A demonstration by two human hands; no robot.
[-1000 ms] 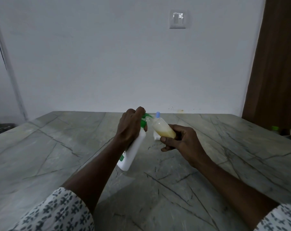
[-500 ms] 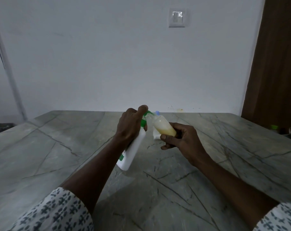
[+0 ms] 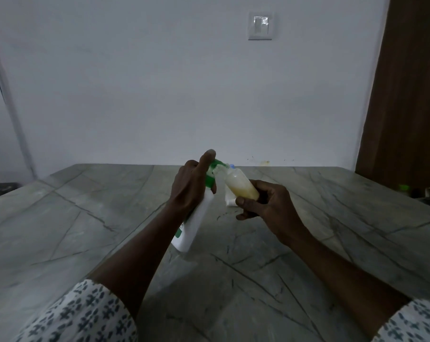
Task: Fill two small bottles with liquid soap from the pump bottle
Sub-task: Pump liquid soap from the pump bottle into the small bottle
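My left hand (image 3: 193, 186) grips the neck of a white pump bottle (image 3: 194, 227) with a green pump head (image 3: 215, 170). The bottle leans to the right, its base on the stone table (image 3: 85, 230), and my index finger is raised above the pump. My right hand (image 3: 267, 206) holds a small clear bottle (image 3: 238, 186) of yellowish soap, tilted left. Its mouth is right at the pump spout. A second small white bottle (image 3: 230, 201) stands on the table just behind it, mostly hidden; a blue cap tip (image 3: 232, 166) shows behind the held bottle.
The grey veined table runs to a white wall with a light switch (image 3: 260, 25). A brown door (image 3: 406, 95) stands at the right, with a small green-topped thing (image 3: 403, 187) and dark items below it. Dark objects sit past the table's left edge (image 3: 1, 187).
My right hand has brought the small bottle left and tipped it until its mouth meets the pump spout. My left index finger has lifted off the pump head.
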